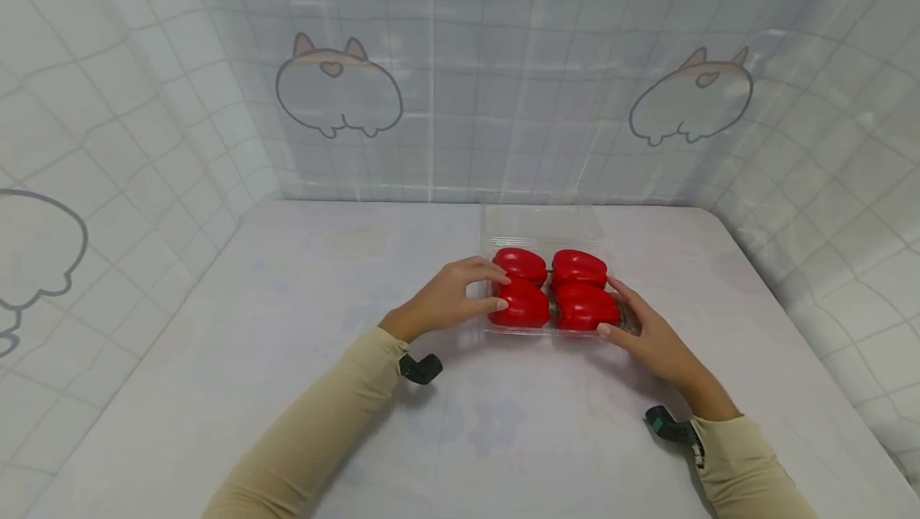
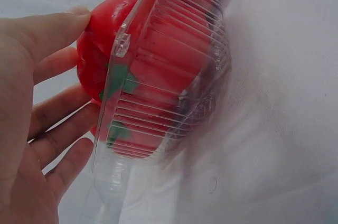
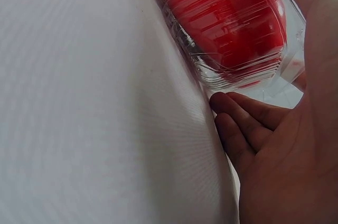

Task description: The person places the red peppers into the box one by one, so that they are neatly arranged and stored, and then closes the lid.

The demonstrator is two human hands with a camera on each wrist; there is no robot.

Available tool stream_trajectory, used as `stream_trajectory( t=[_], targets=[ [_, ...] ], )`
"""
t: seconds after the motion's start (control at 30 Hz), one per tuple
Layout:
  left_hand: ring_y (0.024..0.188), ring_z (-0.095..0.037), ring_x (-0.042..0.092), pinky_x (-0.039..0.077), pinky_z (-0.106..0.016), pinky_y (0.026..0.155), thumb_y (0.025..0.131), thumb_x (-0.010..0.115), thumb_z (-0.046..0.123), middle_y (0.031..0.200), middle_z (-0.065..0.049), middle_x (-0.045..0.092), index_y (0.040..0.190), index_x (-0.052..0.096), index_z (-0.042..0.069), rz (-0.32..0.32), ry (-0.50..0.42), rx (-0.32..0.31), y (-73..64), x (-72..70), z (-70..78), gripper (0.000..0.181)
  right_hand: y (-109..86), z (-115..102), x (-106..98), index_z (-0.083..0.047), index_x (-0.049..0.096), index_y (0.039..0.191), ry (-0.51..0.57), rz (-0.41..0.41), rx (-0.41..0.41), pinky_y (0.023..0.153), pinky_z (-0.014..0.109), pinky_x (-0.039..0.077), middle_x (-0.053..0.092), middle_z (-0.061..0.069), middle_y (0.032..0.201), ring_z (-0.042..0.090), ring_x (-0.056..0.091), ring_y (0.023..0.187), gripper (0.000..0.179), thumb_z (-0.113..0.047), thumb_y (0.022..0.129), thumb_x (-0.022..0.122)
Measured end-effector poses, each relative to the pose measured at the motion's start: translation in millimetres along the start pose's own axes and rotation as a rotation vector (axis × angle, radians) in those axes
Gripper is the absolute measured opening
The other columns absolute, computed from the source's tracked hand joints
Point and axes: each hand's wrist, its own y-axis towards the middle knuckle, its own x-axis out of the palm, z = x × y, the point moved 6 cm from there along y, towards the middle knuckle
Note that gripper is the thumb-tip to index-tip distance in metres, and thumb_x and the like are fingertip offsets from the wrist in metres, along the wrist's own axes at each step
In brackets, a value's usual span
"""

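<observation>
A clear plastic clamshell box (image 1: 517, 332) holds several red bell peppers, two rows deep, on the table. Its lid (image 1: 539, 223) lies folded back at the far side. At the box's left, my left hand (image 1: 453, 295) has its thumb and fingertips against the front left pepper (image 1: 525, 307). In the left wrist view the fingers are spread beside the pepper (image 2: 100, 44), whose green stem shows through the ribbed wall. My right hand (image 1: 657, 347) spans the box's right side near the front right pepper (image 1: 588, 307), its lower fingers (image 3: 243, 123) loosely bent beside the wall.
A pale, faintly patterned cloth covers the table (image 1: 460, 439). Grid-printed sheets with cartoon animals form the back wall (image 1: 503, 88) and both sides. Dark wrist devices, the left one (image 1: 420, 369) and the right one (image 1: 668, 425), stick out below the wrists.
</observation>
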Motion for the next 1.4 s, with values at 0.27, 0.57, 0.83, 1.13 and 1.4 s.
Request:
stream_trajectory(
  t=[0.27,0.57,0.83,1.13,1.4],
  targets=[
    [0.117,-0.012,0.056,0.053,-0.038,0.095,0.091,0.075,0.028,0.122,0.004,0.065,0.119,0.073,0.017,0.043,-0.01,0.053,4.1,-5.9,1.2,0.03,1.8,-3,-3,-0.029,0.016,0.162,0.004,-0.001,-0.003,0.109,0.062,0.031,0.026,0.022,0.16,0.044,0.025,0.146,0.091,-0.046,0.091,0.071],
    [0.107,-0.012,0.06,0.054,-0.039,0.093,0.097,0.068,0.024,0.115,0.008,0.067,0.119,0.072,0.012,0.151,-0.127,0.027,13.6,-17.3,-10.8,0.025,1.8,-4,-4,-0.028,0.016,0.162,0.023,-0.003,-0.007,0.11,0.063,0.03,0.026,0.023,0.16,0.045,0.024,0.146,0.091,-0.045,0.091,0.07],
    [0.103,-0.011,0.062,0.054,-0.033,0.091,0.098,0.067,0.024,0.111,0.007,0.069,0.117,0.073,0.013,0.251,-0.169,-0.09,17.5,-29.3,-30.8,0.022,2.2,-9,-5,-0.026,0.016,0.162,0.019,-0.002,-0.012,0.11,0.063,0.029,0.024,0.023,0.161,0.044,0.022,0.147,0.091,-0.045,0.091,0.07],
    [0.101,-0.013,0.062,0.054,-0.034,0.09,0.1,0.064,0.027,0.11,0.006,0.068,0.116,0.073,0.011,0.287,-0.12,-0.19,30.8,-33.0,-53.9,0.025,0.4,-6,-2,-0.026,0.017,0.162,0.016,-0.005,-0.002,0.109,0.062,0.031,0.023,0.023,0.161,0.045,0.022,0.147,0.092,-0.045,0.091,0.071],
    [0.107,-0.021,0.062,0.056,-0.035,0.083,0.1,0.062,0.028,0.114,-0.001,0.066,0.125,0.068,0.01,0.238,-0.147,-0.325,47.0,-26.2,-73.0,0.031,-2.1,-5,0,-0.025,0.018,0.162,0.013,0.004,0.004,0.109,0.062,0.032,0.025,0.022,0.16,0.045,0.023,0.146,0.092,-0.046,0.09,0.071]
  ],
)
